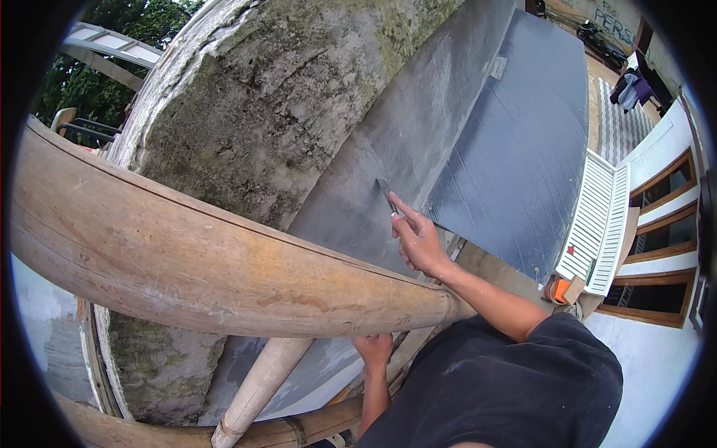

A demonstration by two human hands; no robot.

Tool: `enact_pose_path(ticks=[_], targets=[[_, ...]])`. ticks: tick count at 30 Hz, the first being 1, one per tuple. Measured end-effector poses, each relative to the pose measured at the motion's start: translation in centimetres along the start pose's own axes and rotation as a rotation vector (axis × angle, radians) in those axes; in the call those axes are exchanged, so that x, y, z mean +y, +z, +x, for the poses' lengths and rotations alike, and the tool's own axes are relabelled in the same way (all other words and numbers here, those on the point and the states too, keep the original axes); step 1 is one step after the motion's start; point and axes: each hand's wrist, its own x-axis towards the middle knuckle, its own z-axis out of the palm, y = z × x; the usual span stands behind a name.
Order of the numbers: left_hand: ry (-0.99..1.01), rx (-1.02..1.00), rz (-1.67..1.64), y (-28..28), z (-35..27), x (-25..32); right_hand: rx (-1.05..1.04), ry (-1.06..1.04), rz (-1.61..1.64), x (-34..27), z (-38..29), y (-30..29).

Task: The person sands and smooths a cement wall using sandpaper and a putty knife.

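Observation:
My right hand (417,238) holds a narrow metal scraper (385,189) like a putty knife, its index finger laid along the tool. The blade's tip is against or just off a smooth grey plastered wall surface (358,162). Across the view runs a thick bamboo pole (224,252), below my right wrist. My left hand (374,350) is at the pole's underside, with its fingers largely hidden behind it. Whether it grips the pole or something else cannot be seen. Above the smooth plaster lies a rough, mossy concrete band (263,112).
A thinner bamboo pole (263,386) props below the thick one, joining another bamboo pole (319,420). Beyond are a large dark sheet (521,140), a white slatted bench (594,218), an orange object (560,291), wood-framed windows (652,297) and hanging clothes (633,89).

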Motion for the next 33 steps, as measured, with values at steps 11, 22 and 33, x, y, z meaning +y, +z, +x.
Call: enact_pose_path(ticks=[11,22,33], targets=[[-0.067,0.057,-0.097,0.8,0.4,1.8,0.135,-0.06,0.069,-2.1,2.9,-0.9],[-0.102,0.042,-0.125,0.6,0.8,2.2,0.13,-0.073,0.131,-1.7,2.8,-0.2],[-0.015,0.028,-0.013,0.7,0.4,1.1,0.018,-0.033,0.055,-0.3,0.3,0.3]])
